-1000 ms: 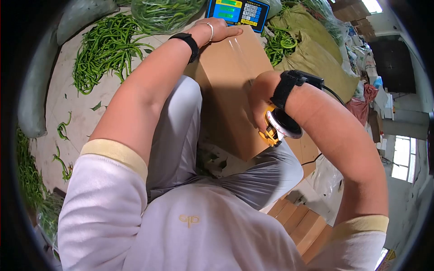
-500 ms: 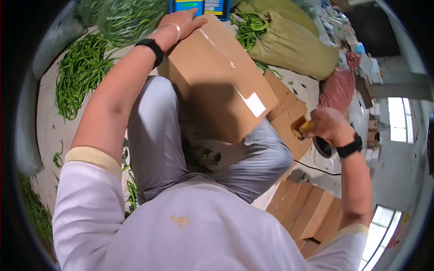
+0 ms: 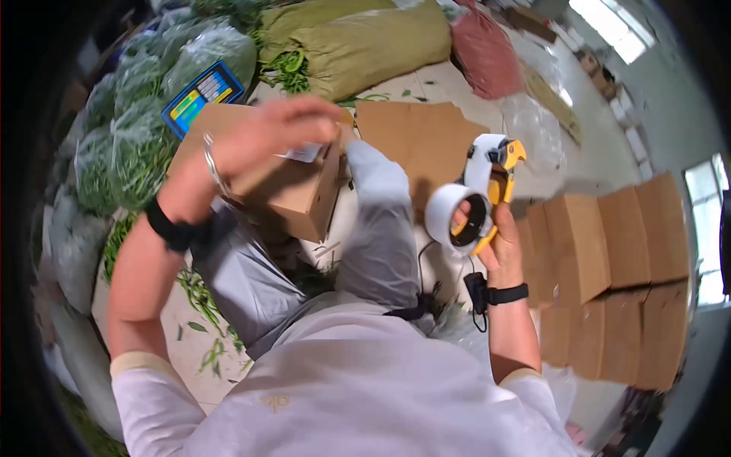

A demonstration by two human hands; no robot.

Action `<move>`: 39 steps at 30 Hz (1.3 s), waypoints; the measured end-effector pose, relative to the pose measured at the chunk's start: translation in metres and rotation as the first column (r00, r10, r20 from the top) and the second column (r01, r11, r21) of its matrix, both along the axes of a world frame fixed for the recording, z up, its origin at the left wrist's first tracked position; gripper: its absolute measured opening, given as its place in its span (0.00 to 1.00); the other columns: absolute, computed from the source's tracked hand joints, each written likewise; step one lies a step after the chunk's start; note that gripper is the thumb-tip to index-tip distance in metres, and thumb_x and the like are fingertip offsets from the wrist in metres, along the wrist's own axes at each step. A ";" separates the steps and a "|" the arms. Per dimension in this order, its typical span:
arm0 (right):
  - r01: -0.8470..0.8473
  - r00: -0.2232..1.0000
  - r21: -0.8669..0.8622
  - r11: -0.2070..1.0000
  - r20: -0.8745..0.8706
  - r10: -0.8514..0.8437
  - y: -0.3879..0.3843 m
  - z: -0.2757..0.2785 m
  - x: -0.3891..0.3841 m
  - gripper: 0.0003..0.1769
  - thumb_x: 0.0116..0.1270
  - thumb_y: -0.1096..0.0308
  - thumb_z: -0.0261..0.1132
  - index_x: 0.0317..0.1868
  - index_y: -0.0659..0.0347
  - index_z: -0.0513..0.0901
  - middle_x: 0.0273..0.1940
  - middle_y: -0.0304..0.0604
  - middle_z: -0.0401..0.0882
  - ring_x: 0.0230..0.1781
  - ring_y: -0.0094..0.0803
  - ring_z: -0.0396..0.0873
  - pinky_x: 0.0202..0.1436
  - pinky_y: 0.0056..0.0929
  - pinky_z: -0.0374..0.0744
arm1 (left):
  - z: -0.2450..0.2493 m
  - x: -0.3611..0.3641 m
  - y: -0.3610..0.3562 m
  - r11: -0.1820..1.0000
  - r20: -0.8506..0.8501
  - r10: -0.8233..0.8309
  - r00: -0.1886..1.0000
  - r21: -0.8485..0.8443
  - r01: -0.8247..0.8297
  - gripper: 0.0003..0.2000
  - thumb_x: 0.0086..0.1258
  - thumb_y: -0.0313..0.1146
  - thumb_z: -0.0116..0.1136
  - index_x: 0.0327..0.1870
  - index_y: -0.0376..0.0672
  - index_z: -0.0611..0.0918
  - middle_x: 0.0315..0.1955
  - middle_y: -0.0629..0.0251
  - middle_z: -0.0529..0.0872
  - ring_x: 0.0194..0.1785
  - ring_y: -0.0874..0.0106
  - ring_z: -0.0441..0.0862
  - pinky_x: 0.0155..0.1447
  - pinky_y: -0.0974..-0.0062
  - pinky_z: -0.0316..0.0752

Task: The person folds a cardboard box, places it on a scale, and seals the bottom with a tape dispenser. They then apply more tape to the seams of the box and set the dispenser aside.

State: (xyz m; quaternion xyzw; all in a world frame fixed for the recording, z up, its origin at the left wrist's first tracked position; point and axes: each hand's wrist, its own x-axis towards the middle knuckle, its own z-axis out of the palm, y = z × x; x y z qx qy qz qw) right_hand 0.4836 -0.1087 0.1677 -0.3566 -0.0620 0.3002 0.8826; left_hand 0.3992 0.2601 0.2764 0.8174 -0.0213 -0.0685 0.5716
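Observation:
My right hand (image 3: 499, 236) is wrapped round a yellow tape dispenser (image 3: 502, 183) with a wide white roll of tape, held up to the right of my knee. A closed cardboard box (image 3: 282, 183) rests in front of my legs, with a white label on its top. My left hand (image 3: 282, 133) is above the box, blurred by motion, its fingers apart and nothing seen in them. A flat piece of cardboard (image 3: 419, 145) lies beyond my right knee.
Stacked brown boxes (image 3: 609, 266) stand at the right. Yellow-green sacks (image 3: 373, 46) and a red sack (image 3: 487, 53) lie at the back. Bags of green vegetables (image 3: 129, 145) and a blue device (image 3: 202, 99) are at the left. Loose greens (image 3: 205, 305) litter the floor.
The view has turned to the right. My left hand has come off the box's far edge and is raised over it. The tape dispenser, in my right hand, now shows fully, away from the box.

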 end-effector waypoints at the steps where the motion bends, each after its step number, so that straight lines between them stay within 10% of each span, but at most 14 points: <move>1: -0.011 0.998 0.068 0.998 0.059 0.007 0.008 -0.002 -0.012 0.26 0.66 0.65 0.64 0.59 0.71 0.67 0.45 0.53 0.79 0.42 0.39 0.82 0.49 0.38 0.83 | -0.019 -0.005 -0.033 0.997 0.037 -0.072 0.997 0.003 0.072 0.22 0.70 0.38 0.56 0.62 0.41 0.71 0.51 0.67 0.79 0.55 0.78 0.73 0.59 0.74 0.70; 3: 0.059 0.990 0.018 0.998 0.127 -0.061 0.014 -0.011 -0.035 0.24 0.65 0.72 0.62 0.60 0.67 0.67 0.48 0.46 0.78 0.47 0.34 0.80 0.51 0.34 0.80 | -0.051 -0.011 -0.090 0.977 -0.013 -0.176 0.984 -0.125 0.173 0.36 0.63 0.48 0.62 0.66 0.35 0.64 0.54 0.55 0.78 0.50 0.70 0.78 0.56 0.72 0.71; 10: 0.282 0.932 -0.098 0.954 0.264 -0.249 0.001 -0.034 -0.078 0.26 0.61 0.77 0.64 0.59 0.61 0.67 0.49 0.38 0.75 0.51 0.26 0.74 0.57 0.27 0.72 | -0.111 -0.013 -0.157 0.967 0.057 -0.139 0.989 0.223 0.123 0.21 0.60 0.38 0.66 0.49 0.36 0.76 0.36 0.58 0.84 0.36 0.75 0.80 0.41 0.74 0.74; 14: 0.354 0.860 -0.153 0.923 0.441 -0.256 -0.013 -0.063 -0.083 0.29 0.58 0.78 0.67 0.60 0.61 0.67 0.51 0.37 0.73 0.53 0.24 0.72 0.58 0.26 0.72 | -0.125 -0.015 -0.162 0.972 -0.114 -0.197 0.974 -0.155 0.178 0.13 0.60 0.26 0.64 0.44 0.32 0.78 0.31 0.70 0.82 0.36 0.84 0.77 0.41 0.83 0.73; 22: 0.167 0.945 -0.518 0.839 0.326 0.013 -0.043 -0.046 -0.087 0.27 0.56 0.75 0.69 0.56 0.66 0.69 0.46 0.39 0.74 0.47 0.22 0.73 0.51 0.25 0.74 | -0.114 0.000 -0.144 0.966 -0.199 -0.199 0.960 -0.204 0.158 0.14 0.56 0.25 0.63 0.44 0.33 0.79 0.32 0.67 0.84 0.36 0.82 0.78 0.43 0.81 0.74; 26: 0.195 0.929 -0.521 0.831 0.370 0.014 -0.050 -0.061 -0.086 0.30 0.54 0.75 0.69 0.58 0.65 0.69 0.45 0.40 0.75 0.47 0.23 0.74 0.52 0.24 0.74 | -0.106 -0.001 -0.145 0.912 -0.126 -0.306 0.944 0.244 0.329 0.14 0.53 0.28 0.64 0.41 0.34 0.80 0.27 0.62 0.83 0.32 0.78 0.78 0.39 0.75 0.74; 28: 0.189 0.924 -0.504 0.843 0.383 0.022 -0.047 -0.053 -0.086 0.32 0.54 0.74 0.70 0.59 0.65 0.68 0.46 0.41 0.76 0.49 0.25 0.75 0.54 0.25 0.74 | -0.121 0.004 -0.142 0.934 -0.101 -0.311 0.945 0.153 0.323 0.13 0.54 0.28 0.62 0.41 0.34 0.80 0.25 0.58 0.82 0.29 0.74 0.78 0.38 0.73 0.73; 31: 0.344 0.842 -0.591 0.729 0.538 0.039 -0.046 -0.052 -0.084 0.31 0.53 0.71 0.71 0.57 0.65 0.69 0.47 0.43 0.77 0.47 0.27 0.76 0.51 0.27 0.75 | -0.119 0.001 -0.154 0.929 0.046 -0.293 0.955 0.249 0.273 0.12 0.55 0.26 0.58 0.41 0.35 0.80 0.24 0.54 0.81 0.27 0.69 0.77 0.37 0.72 0.73; 33: 0.734 0.598 -0.607 0.304 0.790 0.134 -0.039 -0.055 -0.084 0.29 0.53 0.68 0.72 0.53 0.66 0.70 0.44 0.43 0.78 0.44 0.29 0.77 0.47 0.29 0.76 | -0.110 0.001 -0.158 0.947 0.020 -0.251 0.968 0.213 0.241 0.12 0.55 0.26 0.56 0.41 0.35 0.80 0.23 0.52 0.81 0.27 0.68 0.77 0.36 0.72 0.73; 39: 0.434 0.899 -0.720 0.542 0.311 -0.307 -0.091 -0.137 -0.070 0.15 0.59 0.59 0.69 0.35 0.60 0.76 0.26 0.36 0.76 0.24 0.20 0.73 0.26 0.19 0.69 | -0.111 0.006 -0.114 0.984 -0.274 -0.170 0.946 -0.097 0.149 0.13 0.60 0.22 0.52 0.46 0.36 0.79 0.25 0.69 0.81 0.26 0.81 0.77 0.30 0.80 0.73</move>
